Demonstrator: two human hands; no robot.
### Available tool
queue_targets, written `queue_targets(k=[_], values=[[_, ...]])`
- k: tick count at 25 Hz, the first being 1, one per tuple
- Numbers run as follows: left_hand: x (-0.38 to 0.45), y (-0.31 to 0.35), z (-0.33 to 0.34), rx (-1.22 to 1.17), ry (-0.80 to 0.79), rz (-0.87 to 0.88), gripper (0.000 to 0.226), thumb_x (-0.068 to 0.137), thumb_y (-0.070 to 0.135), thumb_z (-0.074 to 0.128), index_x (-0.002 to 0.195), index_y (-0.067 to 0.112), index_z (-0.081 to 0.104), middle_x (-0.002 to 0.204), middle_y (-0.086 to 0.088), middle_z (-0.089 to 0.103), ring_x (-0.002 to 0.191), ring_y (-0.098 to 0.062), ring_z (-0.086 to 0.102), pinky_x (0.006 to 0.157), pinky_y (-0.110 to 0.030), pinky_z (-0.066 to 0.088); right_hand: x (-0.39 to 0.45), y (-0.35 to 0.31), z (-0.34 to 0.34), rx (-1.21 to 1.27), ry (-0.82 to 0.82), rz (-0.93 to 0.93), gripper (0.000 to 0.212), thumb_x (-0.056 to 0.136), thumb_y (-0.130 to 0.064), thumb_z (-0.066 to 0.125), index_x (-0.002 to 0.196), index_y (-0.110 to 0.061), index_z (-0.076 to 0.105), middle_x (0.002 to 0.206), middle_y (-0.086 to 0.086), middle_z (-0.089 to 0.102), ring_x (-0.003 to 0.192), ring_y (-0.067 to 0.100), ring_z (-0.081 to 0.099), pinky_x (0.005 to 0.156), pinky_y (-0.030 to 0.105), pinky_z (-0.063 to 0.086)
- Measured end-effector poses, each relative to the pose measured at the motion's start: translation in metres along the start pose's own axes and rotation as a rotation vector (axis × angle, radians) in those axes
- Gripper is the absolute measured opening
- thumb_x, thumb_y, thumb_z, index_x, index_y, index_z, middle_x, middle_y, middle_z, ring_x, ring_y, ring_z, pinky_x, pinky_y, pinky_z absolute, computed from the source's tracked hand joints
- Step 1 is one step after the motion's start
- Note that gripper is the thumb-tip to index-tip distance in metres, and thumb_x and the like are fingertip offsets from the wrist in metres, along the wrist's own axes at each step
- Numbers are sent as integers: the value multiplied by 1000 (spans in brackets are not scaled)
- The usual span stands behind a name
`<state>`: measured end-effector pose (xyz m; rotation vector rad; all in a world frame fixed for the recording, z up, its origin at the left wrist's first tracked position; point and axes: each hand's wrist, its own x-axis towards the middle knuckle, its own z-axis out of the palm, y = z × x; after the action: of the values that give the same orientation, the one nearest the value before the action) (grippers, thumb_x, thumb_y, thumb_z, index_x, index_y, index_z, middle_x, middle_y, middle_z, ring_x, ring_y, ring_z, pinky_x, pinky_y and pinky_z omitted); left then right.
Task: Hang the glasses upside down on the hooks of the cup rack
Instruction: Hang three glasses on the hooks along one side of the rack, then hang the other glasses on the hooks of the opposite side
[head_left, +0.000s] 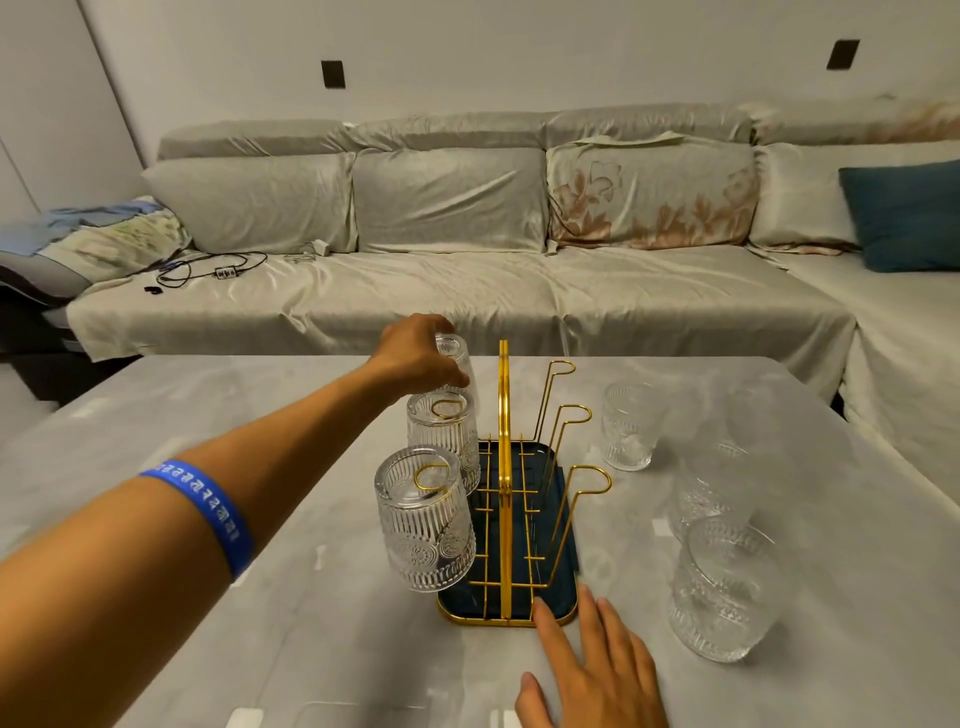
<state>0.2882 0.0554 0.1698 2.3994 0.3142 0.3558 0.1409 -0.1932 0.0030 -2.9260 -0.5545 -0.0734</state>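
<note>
two hands are at work. the left hand (415, 353) has its fingers wrapped around the far glass (453, 358), gripping the upturned base from above; that glass is upside down at the far left hook of the cup rack (511, 519), though the hook itself is hidden inside it. just nearer than those fingers, the middle glass (444, 441) hangs upside down on its gold hook, and nearer again the near glass (425, 525) hangs the same way, tilted outward to the left. a blue wristband (200, 512) circles the left forearm.

the right hand (592, 670) lies flat with fingers spread and holds nothing; its fingertips (543, 610) touch the near right corner of the rack's dark tray with its gold rim. up from those fingertips, three empty hooks (589, 475) stand on the right side of the gold frame, either side of the tall central handle.

to the right of the right hand's fingers, an upright glass (727, 587) stands on the grey table (322, 623). beyond it stands another glass (711, 493), blurred, and farther off a third glass (631, 426) stands near the rack's far right hook. past the table runs a cloth-covered sofa (467, 280).
</note>
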Motion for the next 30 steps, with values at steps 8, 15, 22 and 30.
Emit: queue_targets(k=[8,15,22,30], values=[[5,2,17,20,-21,-96,62,65,8,84,121,11,59,114,-15,64,97,-32,62,84,-45,57,-2,-1,-5,-36,-48,-36,64,84,-56,20,91,-28,78,94,16,74,81,35,71,58,46,56],[3,4,12,70,-106,-139,65,69,16,83,126,10,54,120,-18,62,102,-33,61,90,-46,54,0,-1,1,-39,-63,-10,53,73,-57,37,92,-28,77,95,16,74,82,35,71,59,46,56],[-59,-37,-17,-530,381,-176,45,85,22,65,128,15,53,130,-13,59,114,-28,57,94,-40,47,-7,0,1,36,-56,-20,63,77,-60,39,139,-49,34,154,15,27,139,34,29,108,49,27],[-232,-131,81,302,8,-30,53,98,40,43,147,21,38,159,-8,28,146,-29,21,118,-42,16,-37,12,-6,760,407,112,39,84,-25,61,119,-37,51,124,-9,56,115,16,51,95,29,41]])
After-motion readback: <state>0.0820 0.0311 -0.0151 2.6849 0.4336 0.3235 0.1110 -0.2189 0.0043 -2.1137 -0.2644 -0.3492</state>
